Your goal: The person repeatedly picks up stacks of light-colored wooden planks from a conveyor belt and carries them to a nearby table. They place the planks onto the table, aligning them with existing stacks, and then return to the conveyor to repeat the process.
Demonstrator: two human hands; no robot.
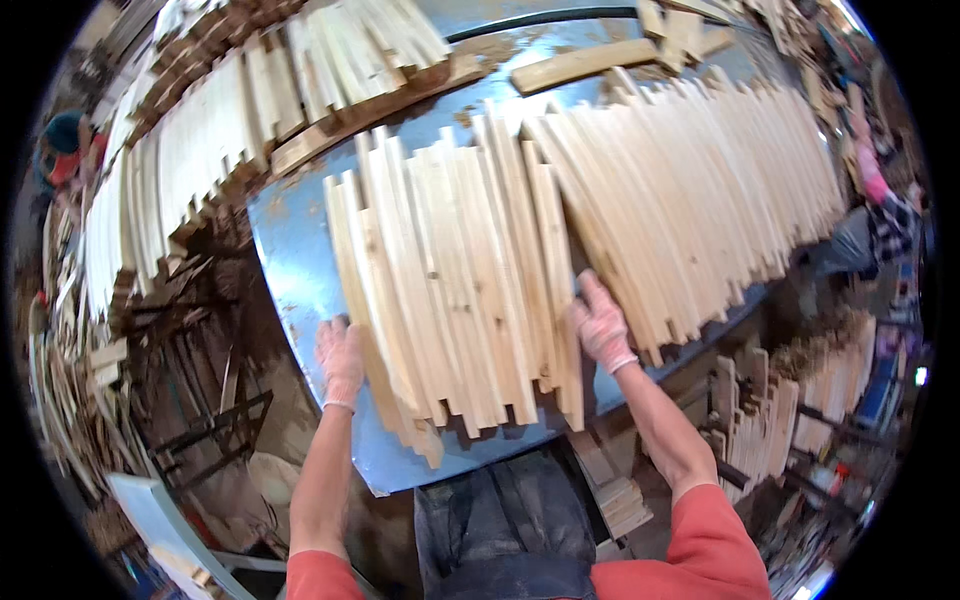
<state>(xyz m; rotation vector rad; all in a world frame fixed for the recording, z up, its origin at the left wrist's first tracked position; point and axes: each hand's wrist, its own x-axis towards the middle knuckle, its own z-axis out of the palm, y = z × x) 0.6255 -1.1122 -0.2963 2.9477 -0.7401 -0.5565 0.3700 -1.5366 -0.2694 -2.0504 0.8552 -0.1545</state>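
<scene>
A row of pale wooden strips (455,290) lies side by side on a blue metal-topped table (295,260), their ends uneven. Thin whitish gloves cover both hands. My left hand (340,358) rests along the row's left outer edge, fingers stretched out beside the outermost strip. At the opposite edge, my right hand (602,325) reaches into the narrow gap, thumb and forefinger apart, touching the row's last strip. Beyond that gap a second, larger row of wooden strips (690,200) fans out to the right. Some of the right hand's fingers are hidden.
Stacked timber pieces (215,140) stand along the left, beside the table. A loose board (583,66) and offcuts (684,38) lie at the table's far side. Below right is a rack of upright wood pieces (760,420). Another person (880,225) is at the far right.
</scene>
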